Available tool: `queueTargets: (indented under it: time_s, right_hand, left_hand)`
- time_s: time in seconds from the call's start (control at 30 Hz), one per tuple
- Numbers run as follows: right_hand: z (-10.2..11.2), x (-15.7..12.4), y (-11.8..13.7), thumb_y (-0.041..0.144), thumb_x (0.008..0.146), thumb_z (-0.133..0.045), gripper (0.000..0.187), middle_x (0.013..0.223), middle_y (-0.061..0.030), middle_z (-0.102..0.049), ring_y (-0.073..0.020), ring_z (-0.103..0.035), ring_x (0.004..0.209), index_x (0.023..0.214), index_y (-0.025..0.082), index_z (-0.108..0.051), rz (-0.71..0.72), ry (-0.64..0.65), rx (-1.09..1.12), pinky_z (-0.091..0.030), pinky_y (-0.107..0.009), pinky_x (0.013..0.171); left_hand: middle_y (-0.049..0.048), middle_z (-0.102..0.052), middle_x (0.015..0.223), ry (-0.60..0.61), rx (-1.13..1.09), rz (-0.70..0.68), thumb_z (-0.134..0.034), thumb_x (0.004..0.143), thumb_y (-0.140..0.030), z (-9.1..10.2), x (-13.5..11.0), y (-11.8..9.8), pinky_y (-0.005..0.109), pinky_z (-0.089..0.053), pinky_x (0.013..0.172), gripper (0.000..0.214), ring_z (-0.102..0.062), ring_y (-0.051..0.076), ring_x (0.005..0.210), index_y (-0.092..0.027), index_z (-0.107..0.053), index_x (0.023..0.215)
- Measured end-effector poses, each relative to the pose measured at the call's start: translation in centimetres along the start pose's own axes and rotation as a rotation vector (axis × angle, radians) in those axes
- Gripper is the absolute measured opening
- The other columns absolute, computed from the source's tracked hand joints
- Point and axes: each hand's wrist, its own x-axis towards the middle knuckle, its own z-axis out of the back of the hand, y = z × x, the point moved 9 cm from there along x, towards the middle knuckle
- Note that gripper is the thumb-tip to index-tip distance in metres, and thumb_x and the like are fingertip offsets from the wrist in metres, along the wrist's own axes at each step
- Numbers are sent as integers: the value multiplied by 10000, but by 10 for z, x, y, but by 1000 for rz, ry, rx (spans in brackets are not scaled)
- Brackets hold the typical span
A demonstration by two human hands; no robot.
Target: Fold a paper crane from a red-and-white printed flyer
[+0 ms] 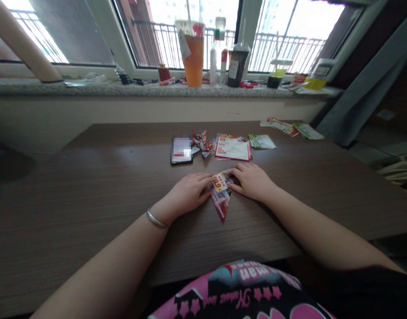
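Observation:
A printed sheet of paper (222, 197), folded to a point, lies on the brown table (90, 208) with its tip toward me. My left hand (191, 191) presses on its left side, fingers closed together along the edge. At its upper right corner, my right hand (252, 180) has thumb and fingers pinched on the paper. Bright red, yellow and purple print covers the visible face. Beyond my hands sit several folded paper pieces (202, 142) in a small heap, and to their right a stack of printed flyers (232, 147).
A phone-like device (181, 150) with a blurred screen lies left of the heap. Green-printed papers (262, 141) and more leaflets (308, 131) are at the back right. Cups, including an orange drink (193, 60), and bottles line the granite windowsill (140, 90).

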Motion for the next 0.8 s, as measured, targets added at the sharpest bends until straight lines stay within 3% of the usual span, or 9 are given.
queueTargets:
  time_s: [0.23, 0.47, 0.7, 0.8]
  right_hand:
    - [0, -2, 6, 385, 920, -498, 345, 1185, -117, -639, -268, -556, 1112, 1165, 167, -606, 129, -56, 134, -408, -407, 962]
    - [-2, 1, 13, 235, 903, -520, 154, 1237, -94, -622, -228, -547, 1141, 1004, 180, -622, 285, -78, 275, -421, -395, 990]
    - [-1, 1, 15, 301, 917, -511, 207, 1037, -113, -651, -235, -581, 958, 1005, 174, -648, 277, -95, 161, -475, -383, 844]
    - [5, -1, 21, 366, 910, -521, 273, 1050, -117, -658, -241, -579, 981, 1041, 167, -654, 297, -80, 195, -469, -386, 865]
  left_hand:
    - [70, -614, 1269, 16, -44, -43, -476, 915, -251, 2, -2, 9, 393, -431, 1037, 314, -541, 223, 1191, -190, -606, 1194]
    - [61, -596, 1308, 20, -45, -116, -483, 888, -188, 2, -2, -1, 390, -419, 1060, 344, -543, 206, 1200, -197, -610, 1207]
    - [56, -641, 1238, 42, 53, -128, -487, 881, -193, 6, -4, -6, 392, -457, 1009, 351, -573, 218, 1150, -205, -612, 1209]
    - [71, -678, 1130, 63, 123, -104, -506, 876, -224, 10, -4, -10, 411, -471, 973, 295, -588, 244, 1101, -194, -647, 1133]
